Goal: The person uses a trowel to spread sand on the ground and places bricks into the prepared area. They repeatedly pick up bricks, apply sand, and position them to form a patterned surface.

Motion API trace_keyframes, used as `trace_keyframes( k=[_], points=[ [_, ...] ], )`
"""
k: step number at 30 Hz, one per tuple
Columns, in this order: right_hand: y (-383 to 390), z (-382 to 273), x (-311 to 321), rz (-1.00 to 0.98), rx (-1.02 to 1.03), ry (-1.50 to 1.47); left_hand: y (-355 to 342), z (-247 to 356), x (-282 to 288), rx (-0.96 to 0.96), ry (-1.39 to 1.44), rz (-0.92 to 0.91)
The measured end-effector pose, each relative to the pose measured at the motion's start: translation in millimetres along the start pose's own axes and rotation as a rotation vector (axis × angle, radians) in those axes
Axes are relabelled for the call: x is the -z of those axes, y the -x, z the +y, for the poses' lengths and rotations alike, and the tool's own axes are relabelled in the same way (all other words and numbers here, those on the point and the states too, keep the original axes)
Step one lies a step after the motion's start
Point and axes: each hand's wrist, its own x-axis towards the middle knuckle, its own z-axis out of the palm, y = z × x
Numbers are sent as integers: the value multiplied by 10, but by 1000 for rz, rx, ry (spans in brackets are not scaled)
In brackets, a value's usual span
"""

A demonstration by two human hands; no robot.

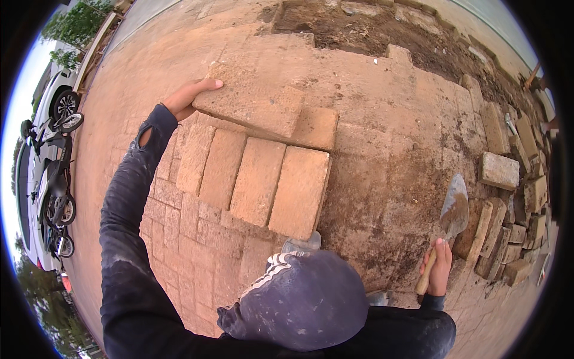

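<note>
My left hand [188,96] grips the left end of a tan paving brick [251,102], which overlaps another brick [317,128] at the back of a small group. In front of them, several similar bricks [257,179] lie side by side, long edges touching. My right hand [437,266] is closed on the wooden handle of a pointed trowel [454,206], whose metal blade is smeared with dirt and held over soiled paving at the right.
Loose, dirty bricks [499,170] are piled along the right. A dug strip of soil [353,39] runs along the back. Brick paving [167,221] surrounds the group. Parked motorbikes [60,185] and a white car [36,167] stand at the far left.
</note>
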Motion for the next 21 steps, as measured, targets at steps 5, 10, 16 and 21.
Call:
trace_keyframes(
  k=[5, 10, 16, 21],
  points=[
    [-28, 23, -12, -24, -35, 40, -453, -218, -49, -291, -599, 148],
    [-70, 58, 32, 32, -81, 54, -646, -532, -336, -238, -157, 232],
    [18, 31, -27, -7, -11, 67, -594, -651, -579, -294, -206, 248],
    [29, -501, -248, -234, 124, 467, -454, -647, -294, -381, -238, -71]
  ],
)
